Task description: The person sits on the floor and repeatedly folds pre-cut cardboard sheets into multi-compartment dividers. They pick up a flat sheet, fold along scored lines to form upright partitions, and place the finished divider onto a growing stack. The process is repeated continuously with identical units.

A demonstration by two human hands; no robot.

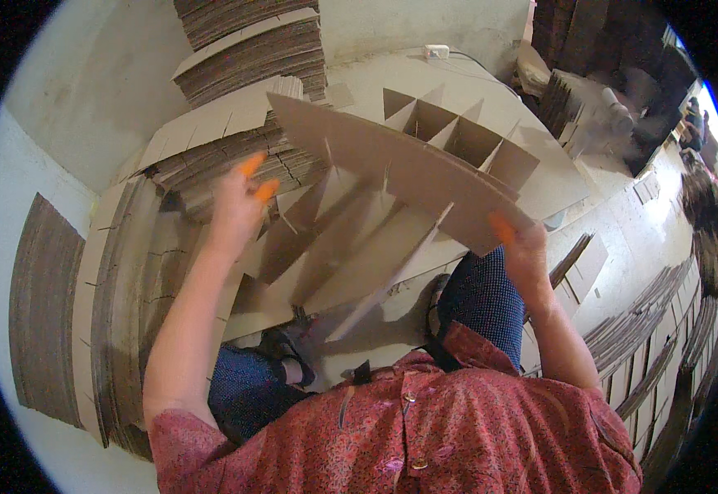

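Note:
A long slotted cardboard strip [400, 169] slants across the middle, above several upright cardboard dividers [334, 239] that stand in a row below it. My right hand [524, 247], with orange finger covers, grips the strip's right end. My left hand [240, 206], also with orange fingertips, is raised at the left end of the dividers, fingers apart, and seems to touch the nearest divider's edge. Behind the strip lies a finished cardboard grid [458, 136] of square cells on the floor.
Tall stacks of slotted cardboard strips [235, 140] stand at my left and behind. More stacks [252, 49] rise against the back wall. Flat strips [647, 337] lie in rows at the right. My knees in blue patterned trousers [482, 296] are below the work.

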